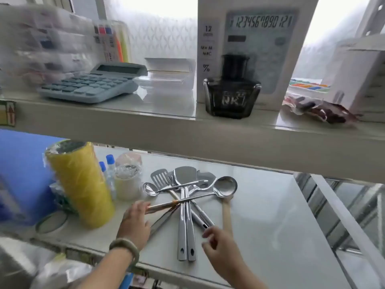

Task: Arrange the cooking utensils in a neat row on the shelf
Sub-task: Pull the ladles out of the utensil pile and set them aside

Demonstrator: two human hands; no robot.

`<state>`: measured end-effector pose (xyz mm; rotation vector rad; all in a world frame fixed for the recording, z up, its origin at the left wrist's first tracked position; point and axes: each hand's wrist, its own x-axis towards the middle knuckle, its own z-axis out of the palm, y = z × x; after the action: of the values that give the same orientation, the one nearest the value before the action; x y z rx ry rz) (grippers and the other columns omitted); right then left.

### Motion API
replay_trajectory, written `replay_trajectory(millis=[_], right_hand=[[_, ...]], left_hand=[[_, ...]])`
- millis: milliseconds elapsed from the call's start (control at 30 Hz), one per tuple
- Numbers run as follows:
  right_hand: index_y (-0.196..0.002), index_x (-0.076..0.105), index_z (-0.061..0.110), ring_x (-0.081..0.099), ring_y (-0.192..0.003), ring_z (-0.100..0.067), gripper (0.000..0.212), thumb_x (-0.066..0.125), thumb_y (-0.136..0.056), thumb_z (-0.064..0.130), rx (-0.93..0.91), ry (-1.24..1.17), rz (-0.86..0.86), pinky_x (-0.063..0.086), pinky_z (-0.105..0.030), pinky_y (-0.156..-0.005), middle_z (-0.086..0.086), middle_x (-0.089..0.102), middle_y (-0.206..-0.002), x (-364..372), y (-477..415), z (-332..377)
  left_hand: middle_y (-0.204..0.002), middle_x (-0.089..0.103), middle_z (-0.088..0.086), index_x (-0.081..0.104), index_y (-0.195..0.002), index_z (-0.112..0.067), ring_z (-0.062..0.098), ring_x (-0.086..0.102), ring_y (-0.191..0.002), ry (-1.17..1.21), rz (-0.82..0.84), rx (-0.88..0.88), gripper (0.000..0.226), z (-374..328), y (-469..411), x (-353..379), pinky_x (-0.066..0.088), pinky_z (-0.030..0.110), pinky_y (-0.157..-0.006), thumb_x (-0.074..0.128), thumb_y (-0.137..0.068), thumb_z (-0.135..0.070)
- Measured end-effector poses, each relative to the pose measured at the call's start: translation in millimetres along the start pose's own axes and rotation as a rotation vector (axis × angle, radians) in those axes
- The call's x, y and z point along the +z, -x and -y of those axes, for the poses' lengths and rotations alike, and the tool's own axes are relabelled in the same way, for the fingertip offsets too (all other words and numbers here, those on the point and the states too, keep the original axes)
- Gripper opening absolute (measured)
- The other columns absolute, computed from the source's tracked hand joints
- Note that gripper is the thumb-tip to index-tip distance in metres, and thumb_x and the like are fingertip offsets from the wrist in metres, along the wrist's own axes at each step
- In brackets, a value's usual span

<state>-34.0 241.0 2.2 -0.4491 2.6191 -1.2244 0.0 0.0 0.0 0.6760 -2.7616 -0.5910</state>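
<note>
Several steel cooking utensils lie in a crossed heap on the lower shelf (260,215). A large ladle (225,187) lies across the top, its copper-toned handle end under the fingertips of my left hand (135,223). A small ladle (150,188), a slotted turner (160,177) and a solid turner (185,174) fan out behind. Two straight handles (186,236) point toward me. A wooden-handled utensil (227,213) lies to the right. My right hand (218,243) has its fingers pinched at the end of a slanted steel handle (203,222).
A yellow roll (83,184), small blue-capped bottles (109,165) and wrapped tape rolls (127,180) stand left of the heap. The upper shelf (187,130) holds a blue calculator (91,84), an ink bottle (232,94) and a calculator box (256,38). Bare shelf extends right of the heap.
</note>
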Motion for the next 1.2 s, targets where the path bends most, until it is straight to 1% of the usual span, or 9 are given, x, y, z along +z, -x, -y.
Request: replay_trajectory(millis=[133,267,367,533,600,767,867,1033,1200], right_hand=[[-0.077,0.051,0.042,0.054,-0.056,0.002,0.03,0.055,-0.082,0.012,0.096,-0.146,0.061,0.044,-0.009,-0.061,0.008,0.055,-0.063,23,-19,25],[-0.102,0.056,0.026,0.055,-0.06,-0.009,0.026,0.052,-0.084,0.008,0.216,-0.377,0.094,0.051,-0.025,-0.058,0.004,0.056,-0.077,34,-39,39],[-0.123,0.052,0.017,0.057,-0.071,-0.017,0.048,0.057,-0.076,0.022,0.25,-0.423,0.058,0.056,-0.041,-0.076,0.002,0.058,-0.079,42,-53,46],[-0.1,0.056,0.015,0.061,-0.071,-0.022,0.019,0.061,-0.084,0.023,0.35,-0.591,-0.034,0.053,-0.037,-0.068,-0.012,0.064,-0.077,44,-67,60],[-0.093,0.055,0.008,0.065,-0.069,-0.024,0.028,0.066,-0.076,0.028,0.401,-0.578,-0.092,0.056,-0.041,-0.073,-0.014,0.066,-0.078,42,-71,55],[-0.099,0.046,0.014,0.045,-0.048,-0.018,0.023,0.049,-0.079,0.003,0.386,-0.433,-0.23,0.047,-0.025,-0.039,-0.006,0.047,-0.067,9,-59,33],[-0.091,0.06,0.015,0.05,-0.055,-0.023,0.015,0.053,-0.078,0.013,0.388,-0.142,-0.308,0.054,-0.038,-0.061,-0.002,0.053,-0.061,-14,-51,2],[-0.086,0.055,0.026,0.053,-0.064,-0.023,0.015,0.054,-0.081,0.013,0.375,0.064,-0.324,0.038,-0.029,-0.056,0.0,0.056,-0.065,-50,-32,-44],[-0.069,0.061,0.005,0.047,-0.072,-0.03,0.013,0.054,-0.079,0.01,0.404,0.245,-0.36,0.032,-0.032,-0.056,-0.006,0.051,-0.062,-69,-24,-77]], left_hand=[[-0.15,0.032,0.005,0.024,-0.145,-0.026,0.026,0.031,-0.136,-0.074,0.18,-0.132,0.06,4,-34,2,0.026,0.035,-0.115,0.048,-0.09,-0.022],[-0.129,0.057,0.007,0.048,-0.13,-0.024,0.028,0.052,-0.119,-0.102,0.24,-0.079,0.04,10,-43,7,0.039,0.033,-0.102,0.046,-0.091,-0.018],[-0.117,0.065,0.003,0.059,-0.118,-0.027,0.024,0.057,-0.108,-0.072,0.201,0.01,0.03,6,-39,3,0.044,0.032,-0.092,0.051,-0.089,-0.023],[-0.091,0.066,-0.006,0.061,-0.103,-0.031,0.012,0.057,-0.078,0.038,0.229,0.308,0.02,-28,1,-4,0.044,0.021,-0.07,0.051,-0.089,-0.041],[-0.095,0.065,-0.009,0.06,-0.107,-0.032,0.007,0.052,-0.077,0.094,0.231,0.385,0.022,-43,13,-2,0.04,0.016,-0.072,0.051,-0.089,-0.041],[-0.104,0.051,-0.016,0.051,-0.127,-0.029,-0.001,0.051,-0.092,0.22,0.366,0.431,0.04,-58,28,15,0.044,0.013,-0.09,0.053,-0.088,-0.035],[-0.127,0.042,-0.006,0.035,-0.137,-0.03,0.01,0.045,-0.118,0.176,0.324,0.231,0.058,-55,31,29,0.036,0.025,-0.107,0.056,-0.085,-0.044],[-0.137,0.026,0.003,0.015,-0.145,-0.027,0.023,0.034,-0.131,0.187,0.408,-0.061,0.091,-71,34,49,0.029,0.031,-0.113,0.062,-0.074,-0.058],[-0.129,0.035,0.005,0.031,-0.138,-0.022,0.02,0.041,-0.119,0.119,0.123,-0.045,0.058,-81,23,55,0.039,0.032,-0.102,0.042,-0.088,-0.049]])
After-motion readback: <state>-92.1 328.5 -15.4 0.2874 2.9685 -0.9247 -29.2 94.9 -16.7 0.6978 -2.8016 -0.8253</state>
